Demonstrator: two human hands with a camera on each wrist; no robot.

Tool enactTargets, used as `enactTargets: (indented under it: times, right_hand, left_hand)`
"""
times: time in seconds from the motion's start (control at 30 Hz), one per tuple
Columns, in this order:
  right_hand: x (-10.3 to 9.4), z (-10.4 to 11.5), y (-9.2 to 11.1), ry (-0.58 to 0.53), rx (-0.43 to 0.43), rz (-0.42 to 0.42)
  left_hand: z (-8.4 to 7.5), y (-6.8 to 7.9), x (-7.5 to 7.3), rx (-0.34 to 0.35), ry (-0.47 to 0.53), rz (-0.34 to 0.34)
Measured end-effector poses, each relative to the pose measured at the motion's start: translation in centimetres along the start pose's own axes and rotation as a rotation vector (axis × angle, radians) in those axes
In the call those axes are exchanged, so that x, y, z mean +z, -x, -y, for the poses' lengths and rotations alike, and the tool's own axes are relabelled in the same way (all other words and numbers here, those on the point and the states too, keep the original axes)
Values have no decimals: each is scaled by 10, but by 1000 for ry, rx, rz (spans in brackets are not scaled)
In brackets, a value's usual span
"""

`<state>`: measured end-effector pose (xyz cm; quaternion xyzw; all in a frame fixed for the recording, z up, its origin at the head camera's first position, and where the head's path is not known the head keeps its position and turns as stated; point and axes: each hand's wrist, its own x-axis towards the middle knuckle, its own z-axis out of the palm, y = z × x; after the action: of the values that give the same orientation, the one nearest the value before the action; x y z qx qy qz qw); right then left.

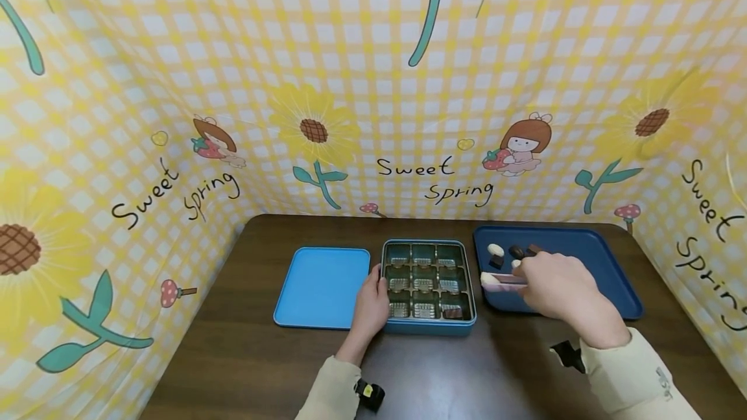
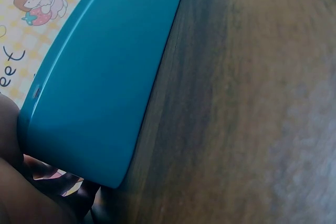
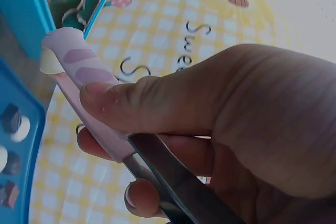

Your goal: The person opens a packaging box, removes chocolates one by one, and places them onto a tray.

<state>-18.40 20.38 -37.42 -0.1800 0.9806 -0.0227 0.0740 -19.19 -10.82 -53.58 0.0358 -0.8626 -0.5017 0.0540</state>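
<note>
My right hand (image 1: 554, 284) grips metal tongs (image 3: 173, 179) with pink tips, thumb on one arm and fingers on the other. Between the tips is a white chocolate (image 3: 51, 62), over the left edge of the navy tray (image 1: 618, 297). My left hand (image 1: 371, 306) holds the left side of a blue tin box (image 1: 432, 327), its thumb at the rim. The box has a divided insert with three rows of three compartments. A dark brown chocolate (image 1: 452, 312) sits in the near right compartment; the others look vacant.
On the tray lie several chocolates, among them a white one (image 1: 495, 250) and a dark one (image 1: 496, 261); my right hand covers part of them. A light-blue lid (image 1: 323, 287) lies flat left of the box. Yellow checked cloth (image 1: 403, 115) surrounds the dark wooden table (image 1: 233, 368).
</note>
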Motion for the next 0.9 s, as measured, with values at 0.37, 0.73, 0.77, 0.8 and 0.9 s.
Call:
enactTargets:
  times: [0.37,0.73,0.77,0.8,0.9]
  right_hand:
    - [6,-39,4,-42,95,40]
    - [34,-53,-9,-71,82,78]
    - [36,-53,-10,-72,80,83]
    - [37,-53,-11,-73,79,87]
    - [40,-53,-13,-81,79,98]
  left_hand:
    - [2,0,1,-8,10,11]
    - [-3,0,-2,-17,28,15]
    - [-3,1,-1,-17,25,14]
    - [-3,1,-1,-15,23,14]
    - [-3,1,0,-14,26,17]
